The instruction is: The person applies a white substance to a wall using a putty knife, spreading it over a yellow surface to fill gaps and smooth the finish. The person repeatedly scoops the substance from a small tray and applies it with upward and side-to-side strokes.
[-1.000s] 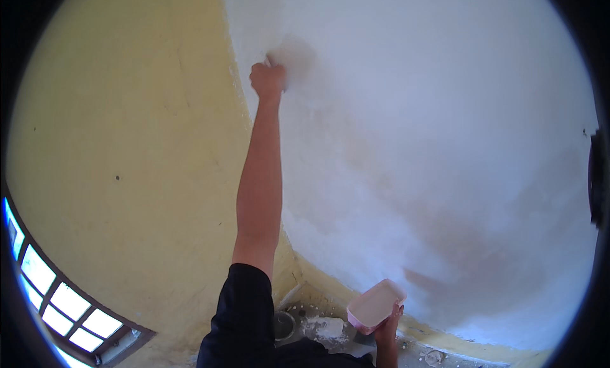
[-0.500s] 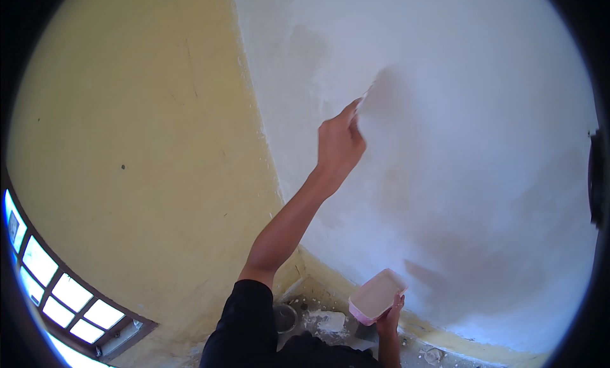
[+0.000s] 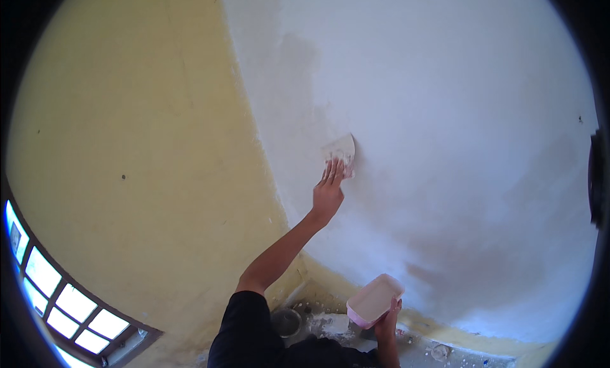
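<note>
My left hand (image 3: 328,193) reaches up and grips a flat, putty-smeared scraper (image 3: 343,151), its fingers spread over the blade's face. The scraper's edge lies against the white-coated wall (image 3: 438,146), to the right of the line where a yellow wall begins. Low down, my right hand (image 3: 388,318) holds a pink rectangular tub (image 3: 364,314) by its right side. Pale, smooth paste fills part of the tub. The tub hides some of the right hand's fingers.
A plain yellow wall (image 3: 152,114) meets the white one at a corner. Barred window panes (image 3: 76,304) show at lower left. On the paste-spattered floor stands a dark bucket (image 3: 286,322), and a crumpled pale lump (image 3: 440,352) lies at lower right.
My left hand has come down along the wall with the scraper, which now lies flatter, its face showing. The tub in my right hand has hardly moved.
</note>
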`<state>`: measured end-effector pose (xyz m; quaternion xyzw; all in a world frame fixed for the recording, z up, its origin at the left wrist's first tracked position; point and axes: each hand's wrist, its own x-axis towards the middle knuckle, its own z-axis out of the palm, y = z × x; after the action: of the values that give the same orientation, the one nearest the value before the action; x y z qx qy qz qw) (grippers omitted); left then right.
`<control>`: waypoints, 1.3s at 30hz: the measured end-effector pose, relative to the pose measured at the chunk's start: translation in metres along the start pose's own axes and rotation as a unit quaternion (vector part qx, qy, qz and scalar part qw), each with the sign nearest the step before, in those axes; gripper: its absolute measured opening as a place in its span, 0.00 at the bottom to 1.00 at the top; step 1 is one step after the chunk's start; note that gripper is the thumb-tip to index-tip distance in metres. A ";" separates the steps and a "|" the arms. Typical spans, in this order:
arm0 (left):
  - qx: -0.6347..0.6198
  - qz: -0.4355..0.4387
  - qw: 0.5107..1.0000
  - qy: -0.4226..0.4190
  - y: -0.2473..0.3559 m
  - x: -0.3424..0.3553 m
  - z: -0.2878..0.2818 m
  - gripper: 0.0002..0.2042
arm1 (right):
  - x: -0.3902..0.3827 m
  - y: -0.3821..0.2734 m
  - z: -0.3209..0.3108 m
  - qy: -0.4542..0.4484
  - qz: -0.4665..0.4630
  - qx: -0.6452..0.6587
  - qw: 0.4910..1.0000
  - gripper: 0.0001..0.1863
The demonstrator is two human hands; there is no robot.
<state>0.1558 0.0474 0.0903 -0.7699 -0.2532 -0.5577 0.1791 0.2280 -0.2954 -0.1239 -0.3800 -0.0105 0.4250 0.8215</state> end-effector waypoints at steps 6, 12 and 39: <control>0.006 -0.309 0.951 0.022 -0.076 0.030 -0.051 0.13 | 0.000 0.012 -0.002 -0.047 0.002 0.002 0.999 0.27; -0.097 -0.437 0.892 0.067 -0.160 0.121 -0.026 0.10 | 0.008 0.020 -0.012 -0.069 0.023 0.020 0.997 0.25; 0.074 -0.113 0.991 0.025 -0.072 0.073 0.026 0.31 | 0.020 0.066 0.007 -0.041 0.009 0.000 0.999 0.28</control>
<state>0.1513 0.1343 0.1512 -0.7067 -0.3746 -0.5734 0.1772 0.1929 -0.2536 -0.1667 -0.3624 -0.0406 0.4479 0.8163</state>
